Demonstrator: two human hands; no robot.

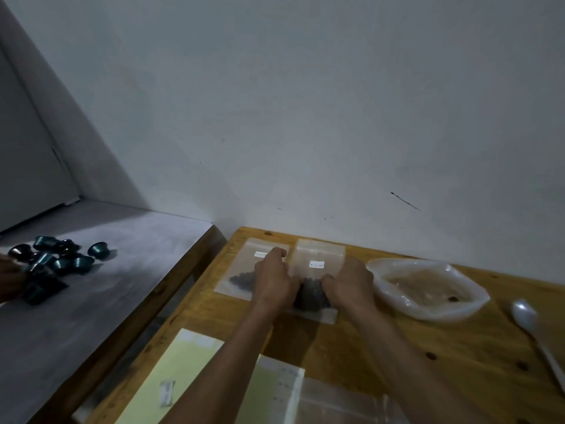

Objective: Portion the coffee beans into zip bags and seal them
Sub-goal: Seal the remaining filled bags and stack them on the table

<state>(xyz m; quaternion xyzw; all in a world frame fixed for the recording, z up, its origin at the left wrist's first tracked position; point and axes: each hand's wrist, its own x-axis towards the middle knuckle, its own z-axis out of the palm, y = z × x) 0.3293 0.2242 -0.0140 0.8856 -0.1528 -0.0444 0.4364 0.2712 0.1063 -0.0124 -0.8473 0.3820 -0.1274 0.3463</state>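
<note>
Both hands gripped a zip bag (316,264) of coffee beans (312,293) standing on the tabletop (351,347): left hand (272,283) and right hand (351,284) curled round its sides.

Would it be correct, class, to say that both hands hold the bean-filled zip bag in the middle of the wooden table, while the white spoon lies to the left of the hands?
Not quite. The head view shows the white spoon lying to the right, past the large open bag. The rest stands: the left hand and right hand both hold the bean-filled zip bag on the wooden table.
</note>
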